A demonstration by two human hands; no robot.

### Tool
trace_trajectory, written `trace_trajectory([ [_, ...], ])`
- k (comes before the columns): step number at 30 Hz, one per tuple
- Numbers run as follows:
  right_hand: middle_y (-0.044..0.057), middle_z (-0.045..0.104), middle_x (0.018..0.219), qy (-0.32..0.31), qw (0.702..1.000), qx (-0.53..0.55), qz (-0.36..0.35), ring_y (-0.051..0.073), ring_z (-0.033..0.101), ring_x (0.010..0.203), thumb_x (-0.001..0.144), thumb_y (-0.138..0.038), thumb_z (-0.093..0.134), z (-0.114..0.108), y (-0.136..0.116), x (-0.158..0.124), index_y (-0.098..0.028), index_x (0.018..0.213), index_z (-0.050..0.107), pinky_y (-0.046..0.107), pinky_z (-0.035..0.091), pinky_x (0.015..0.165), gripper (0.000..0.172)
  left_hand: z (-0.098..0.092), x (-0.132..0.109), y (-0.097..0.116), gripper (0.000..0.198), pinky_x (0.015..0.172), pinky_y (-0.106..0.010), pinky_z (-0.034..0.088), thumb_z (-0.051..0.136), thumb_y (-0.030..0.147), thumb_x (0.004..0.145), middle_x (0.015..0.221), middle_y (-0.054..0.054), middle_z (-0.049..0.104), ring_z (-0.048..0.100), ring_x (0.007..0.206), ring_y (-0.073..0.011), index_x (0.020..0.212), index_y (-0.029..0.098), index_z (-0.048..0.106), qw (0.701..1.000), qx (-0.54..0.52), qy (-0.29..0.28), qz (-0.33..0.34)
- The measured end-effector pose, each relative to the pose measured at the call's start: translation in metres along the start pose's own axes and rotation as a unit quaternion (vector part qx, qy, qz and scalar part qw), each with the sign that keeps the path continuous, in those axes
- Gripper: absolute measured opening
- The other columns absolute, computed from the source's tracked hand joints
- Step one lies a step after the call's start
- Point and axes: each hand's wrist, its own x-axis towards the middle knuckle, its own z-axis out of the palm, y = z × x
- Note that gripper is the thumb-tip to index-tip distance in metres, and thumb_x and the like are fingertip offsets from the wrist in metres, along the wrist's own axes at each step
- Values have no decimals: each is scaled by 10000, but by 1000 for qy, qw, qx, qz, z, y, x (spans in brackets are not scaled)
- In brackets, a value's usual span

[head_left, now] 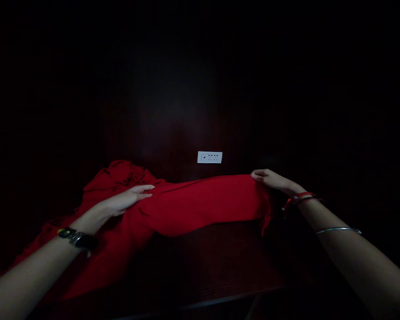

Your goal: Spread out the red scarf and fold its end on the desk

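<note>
A long red cloth [200,202] lies stretched across a dark surface, bunched up at the left. My left hand [128,199] rests on the cloth near its middle-left, palm down, fingers together and stretched flat. My right hand [273,180] lies on the cloth's right end, fingers curled over the top edge of the fabric. There is a dark watch on my left wrist. My right wrist has red bangles and a thin silver one sits further up the forearm.
A white wall socket plate [210,157] sits on the dark back wall just above the cloth. The dark table [220,262] has a front edge running low across the view. Everything else is too dark to make out.
</note>
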Motion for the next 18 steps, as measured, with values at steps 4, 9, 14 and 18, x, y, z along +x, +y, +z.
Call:
trace_trajectory([
  [4,-7,500,607,-57,997,46,-11,111,442,560,742,-481,430,14,6,-9,-159,628,487,246,375,559,346,6,-7,-8,306,768,-261,413,409,419,772,956,-15,584,535,888,-161,968,206,510,996,-54,-66,-11],
  [9,1,510,644,-57,998,19,-37,127,455,606,730,-471,447,34,13,-7,-163,664,511,258,375,584,321,10,5,-19,261,745,-233,385,493,433,703,757,10,561,511,791,-152,707,173,517,997,31,-77,3],
  [14,22,550,690,-38,998,-37,-44,144,486,643,755,-427,418,39,25,3,-164,717,552,263,379,596,298,9,20,-20,288,679,-234,413,509,441,704,781,-10,573,529,748,-149,773,161,515,982,-121,-109,-91],
  [18,23,573,708,8,997,-63,-42,151,511,650,768,-435,406,29,33,5,-172,747,564,254,387,589,308,1,26,-13,265,641,-229,415,532,418,692,764,2,559,526,702,-129,774,169,491,978,-178,-79,-67],
])
